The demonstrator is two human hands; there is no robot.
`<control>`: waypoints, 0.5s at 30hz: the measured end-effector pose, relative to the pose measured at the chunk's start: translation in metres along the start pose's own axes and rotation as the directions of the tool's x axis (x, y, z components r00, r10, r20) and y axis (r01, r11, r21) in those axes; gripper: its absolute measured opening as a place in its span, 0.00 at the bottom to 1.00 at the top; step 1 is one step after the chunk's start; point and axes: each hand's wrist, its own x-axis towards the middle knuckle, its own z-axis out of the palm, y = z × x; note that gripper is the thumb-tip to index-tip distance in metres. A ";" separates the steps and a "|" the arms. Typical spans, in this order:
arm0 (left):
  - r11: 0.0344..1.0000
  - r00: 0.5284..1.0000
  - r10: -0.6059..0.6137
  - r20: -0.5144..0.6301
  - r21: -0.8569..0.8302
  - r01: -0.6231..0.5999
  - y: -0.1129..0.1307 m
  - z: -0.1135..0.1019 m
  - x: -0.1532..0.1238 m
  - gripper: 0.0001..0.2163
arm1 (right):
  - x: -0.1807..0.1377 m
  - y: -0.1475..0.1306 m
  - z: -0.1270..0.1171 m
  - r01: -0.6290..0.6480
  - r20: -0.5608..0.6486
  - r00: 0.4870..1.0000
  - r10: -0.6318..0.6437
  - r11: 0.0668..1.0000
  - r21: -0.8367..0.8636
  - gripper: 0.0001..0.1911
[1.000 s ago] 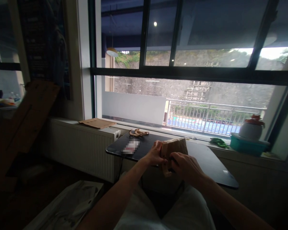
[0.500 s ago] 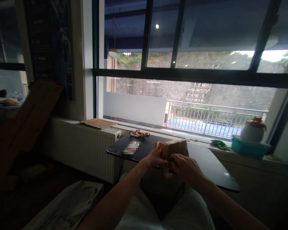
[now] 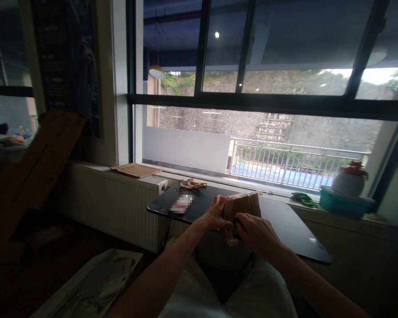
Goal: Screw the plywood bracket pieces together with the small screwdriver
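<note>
A brown, boxy cardboard piece (image 3: 243, 204) with a ragged pale top edge is held over the near side of the dark table. My left hand (image 3: 216, 215) is closed around its left end, thumb toward me. Against its near face, my right hand (image 3: 256, 229) is closed with fingers curled; its fingertips and anything inside them are hidden. A small light-brown strip (image 3: 231, 241) hangs below, between the two hands. At the back of the table (image 3: 292, 229) lie curved brown pieces (image 3: 192, 184), with a blurred-out flat object (image 3: 182, 204) nearer me.
A flat cardboard sheet (image 3: 135, 169) rests on the radiator (image 3: 119, 207) at left. On the windowsill are a green cloth (image 3: 304, 199) and a teal basin (image 3: 345, 204) with a white, orange-topped container (image 3: 350, 181). Large cardboard (image 3: 46, 172) leans on the left.
</note>
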 end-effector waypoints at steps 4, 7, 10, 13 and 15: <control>1.000 0.999 -0.028 -0.019 0.000 0.028 -0.005 0.001 0.000 0.38 | 0.001 0.001 0.000 0.050 0.035 0.998 -0.048 0.997 -0.054 0.11; 0.999 0.999 -0.035 -0.027 0.003 0.035 -0.006 0.001 0.000 0.37 | 0.000 0.001 0.000 0.075 0.046 0.996 -0.072 0.995 -0.072 0.11; 1.000 1.000 -0.022 -0.017 0.009 0.022 -0.004 0.001 0.000 0.38 | -0.002 0.003 0.000 0.076 0.043 0.996 -0.073 0.994 -0.079 0.11; 1.000 1.000 -0.017 -0.009 0.014 0.018 -0.001 0.001 0.001 0.40 | -0.003 0.005 -0.001 0.072 0.043 0.997 -0.068 0.993 -0.096 0.10; 1.000 1.000 -0.017 -0.010 0.015 0.017 0.000 0.001 0.001 0.40 | -0.003 0.005 0.001 0.079 0.049 0.996 -0.074 0.991 -0.113 0.09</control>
